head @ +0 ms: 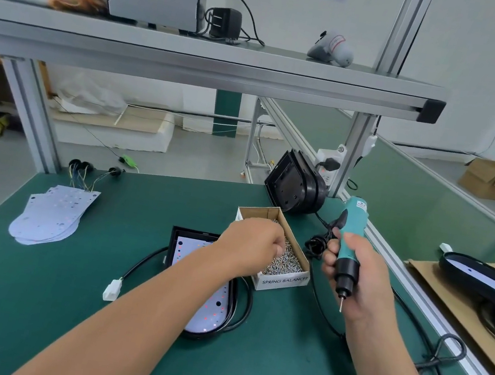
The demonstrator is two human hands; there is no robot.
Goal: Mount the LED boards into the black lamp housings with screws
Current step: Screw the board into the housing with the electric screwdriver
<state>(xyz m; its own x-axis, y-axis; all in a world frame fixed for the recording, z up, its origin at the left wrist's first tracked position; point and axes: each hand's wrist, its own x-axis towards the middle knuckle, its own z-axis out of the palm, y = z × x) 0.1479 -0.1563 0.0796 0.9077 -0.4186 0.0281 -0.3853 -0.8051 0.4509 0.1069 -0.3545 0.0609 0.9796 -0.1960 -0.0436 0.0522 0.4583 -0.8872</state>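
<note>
A black lamp housing (177, 234) lies on the green bench with a white LED board (212, 312) seated in it; my left forearm crosses over it. My left hand (251, 242) reaches into a small cardboard box (284, 283) full of silver screws (288, 261), fingers curled down among them; what they pinch is hidden. My right hand (352, 275) grips a teal electric screwdriver (350, 234), bit pointing down, just right of the box. A stack of spare LED boards (51, 213) with wires lies at the left. More black housings (293, 187) stand on edge behind the box.
The screwdriver's black cable (436, 359) loops across the bench at right. A white connector (111, 291) on the housing's cable lies left of it. A finished lamp (486, 279) rests on cardboard beyond the aluminium rail. An overhead shelf (195, 60) spans the bench.
</note>
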